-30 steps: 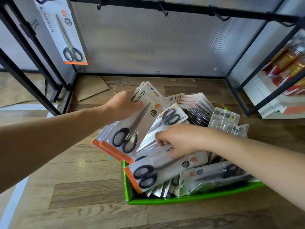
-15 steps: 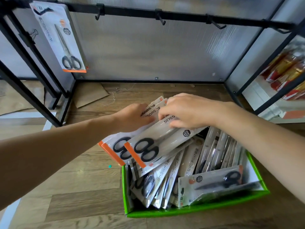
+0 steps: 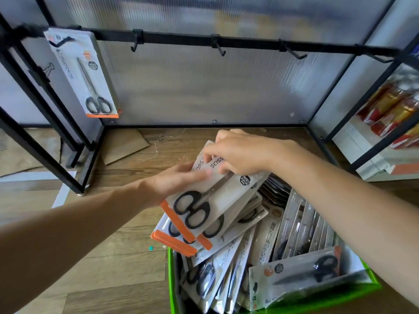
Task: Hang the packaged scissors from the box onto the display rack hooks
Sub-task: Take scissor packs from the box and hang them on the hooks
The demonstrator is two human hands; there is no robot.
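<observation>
Your left hand (image 3: 172, 184) grips a fan of packaged scissors (image 3: 174, 242) from its left edge, thumb laid across the front, holding it tilted over the near left corner of the green box (image 3: 171, 279). Your right hand (image 3: 240, 155) curls its fingers over the upper end of the top pack (image 3: 222, 193), pinching it by the printed header. More packs stand crammed in the box. One hung pack (image 3: 84, 71) dangles at the left end of the black rack bar (image 3: 181, 40), with further hooks (image 3: 218, 45) along it.
</observation>
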